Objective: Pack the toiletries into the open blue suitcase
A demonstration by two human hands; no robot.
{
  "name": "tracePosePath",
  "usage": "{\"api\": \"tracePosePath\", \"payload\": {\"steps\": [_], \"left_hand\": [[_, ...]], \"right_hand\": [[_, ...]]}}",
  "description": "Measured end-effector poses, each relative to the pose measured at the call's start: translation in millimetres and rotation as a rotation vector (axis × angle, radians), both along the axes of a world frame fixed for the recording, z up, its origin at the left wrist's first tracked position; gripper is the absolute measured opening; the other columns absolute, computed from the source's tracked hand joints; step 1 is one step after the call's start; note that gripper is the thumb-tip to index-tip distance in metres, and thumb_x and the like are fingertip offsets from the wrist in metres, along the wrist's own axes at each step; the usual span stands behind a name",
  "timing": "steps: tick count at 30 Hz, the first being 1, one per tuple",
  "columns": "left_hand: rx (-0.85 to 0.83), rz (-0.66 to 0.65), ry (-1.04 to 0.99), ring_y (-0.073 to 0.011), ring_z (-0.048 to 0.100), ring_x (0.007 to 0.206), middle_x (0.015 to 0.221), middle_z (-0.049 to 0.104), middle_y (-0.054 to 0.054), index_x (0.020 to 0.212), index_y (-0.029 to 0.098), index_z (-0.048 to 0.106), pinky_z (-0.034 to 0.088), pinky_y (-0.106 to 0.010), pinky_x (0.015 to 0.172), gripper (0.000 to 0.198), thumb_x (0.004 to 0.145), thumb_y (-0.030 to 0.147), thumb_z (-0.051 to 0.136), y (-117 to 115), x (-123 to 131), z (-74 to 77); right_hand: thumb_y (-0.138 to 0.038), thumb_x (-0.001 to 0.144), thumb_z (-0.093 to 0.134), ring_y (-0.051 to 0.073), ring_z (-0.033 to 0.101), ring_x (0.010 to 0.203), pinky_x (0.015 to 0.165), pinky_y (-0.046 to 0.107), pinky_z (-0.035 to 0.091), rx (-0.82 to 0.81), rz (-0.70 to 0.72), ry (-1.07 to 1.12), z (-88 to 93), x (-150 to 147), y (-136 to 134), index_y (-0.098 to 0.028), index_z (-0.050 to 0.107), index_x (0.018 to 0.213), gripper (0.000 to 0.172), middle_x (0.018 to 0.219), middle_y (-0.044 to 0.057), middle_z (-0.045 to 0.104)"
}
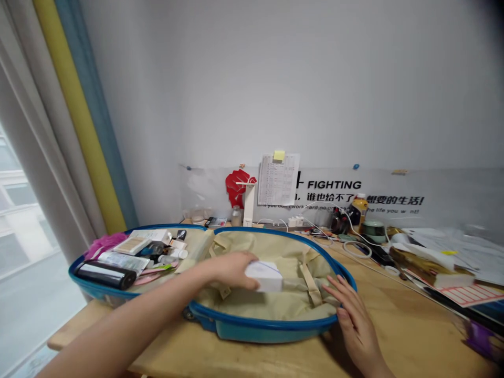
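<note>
An open blue suitcase (275,326) with a beige lining lies on the wooden table. My left hand (235,270) reaches over its right half and grips a small white box (265,276) by the left end. The box is inside the right half, over the lining; whether it touches the bottom I cannot tell. My right hand (352,312) rests at the right rim of the case, fingers apart and holding nothing. A beige strap (311,286) lies between the box and this hand.
The suitcase's left half holds a black cylinder (106,274), a tube (124,261), a pink-purple bath puff (104,244) and several other toiletries. Behind the case stand a small jar (236,216) and a yellow-labelled bottle (359,210). Cables, papers (444,252) and a green bowl (373,231) crowd the right.
</note>
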State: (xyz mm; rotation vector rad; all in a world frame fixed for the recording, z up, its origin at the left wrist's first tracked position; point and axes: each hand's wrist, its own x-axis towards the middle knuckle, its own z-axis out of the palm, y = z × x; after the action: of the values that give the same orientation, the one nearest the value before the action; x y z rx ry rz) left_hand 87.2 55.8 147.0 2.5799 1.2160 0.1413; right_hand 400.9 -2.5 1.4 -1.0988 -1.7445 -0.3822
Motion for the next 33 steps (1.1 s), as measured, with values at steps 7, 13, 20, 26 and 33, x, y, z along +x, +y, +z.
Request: {"api": "tracePosePath", "payload": {"steps": [7,13,20,26,33], "left_hand": [[-0.147,0.004,0.288,-0.0301,0.057,0.117,0.131,0.056,-0.017,0.133,0.012,0.048,0.049,-0.035,0.096,0.082,0.061,0.041,0.075,-3.0,87.4,-49.0],[-0.178,0.076,0.279,-0.0314,0.054,0.12,0.133,0.053,-0.019,0.136,0.01,0.045,0.045,-0.035,0.1,0.089,0.059,0.043,0.075,3.7,103.2,-60.1],[-0.343,0.074,0.078,-0.03,0.047,0.13,0.146,0.043,-0.015,0.143,0.016,0.038,0.041,-0.036,0.106,0.081,0.073,0.047,0.064,1.5,122.0,-62.7],[-0.263,-0.016,0.044,-0.0232,0.045,0.133,0.147,0.045,-0.011,0.144,0.02,0.04,0.038,-0.03,0.107,0.07,0.082,0.048,0.058,4.2,96.0,-40.1],[0.088,0.55,0.125,-0.0229,0.045,0.133,0.143,0.051,-0.011,0.135,0.018,0.051,0.033,-0.033,0.109,0.051,0.087,0.033,0.042,61.8,-65.4,5.2]], "right_hand": [[-0.042,0.096,0.035,0.028,0.053,0.126,0.092,0.05,0.052,-0.008,0.018,0.003,0.1,-1.5,-0.9,-0.026,0.065,0.116,0.039,0.125,0.009,0.064],[-0.042,0.095,0.036,0.029,0.053,0.125,0.092,0.052,0.052,-0.019,0.031,0.029,-3.4,0.4,0.3,-0.029,0.064,0.119,0.039,0.125,0.008,0.064],[-0.042,0.096,0.035,0.029,0.055,0.124,0.089,0.052,0.053,-0.001,0.022,0.006,-3.9,1.9,1.5,-0.027,0.065,0.116,0.039,0.123,0.009,0.065],[-0.037,0.096,0.035,0.029,0.055,0.123,0.088,0.05,0.054,0.045,0.025,-0.05,-3.4,4.5,4.9,-0.027,0.062,0.118,0.037,0.123,0.009,0.065],[-0.037,0.095,0.036,0.029,0.055,0.123,0.087,0.047,0.054,0.09,0.011,-0.094,-3.2,4.9,5.3,-0.026,0.062,0.117,0.035,0.123,0.008,0.065]]}}
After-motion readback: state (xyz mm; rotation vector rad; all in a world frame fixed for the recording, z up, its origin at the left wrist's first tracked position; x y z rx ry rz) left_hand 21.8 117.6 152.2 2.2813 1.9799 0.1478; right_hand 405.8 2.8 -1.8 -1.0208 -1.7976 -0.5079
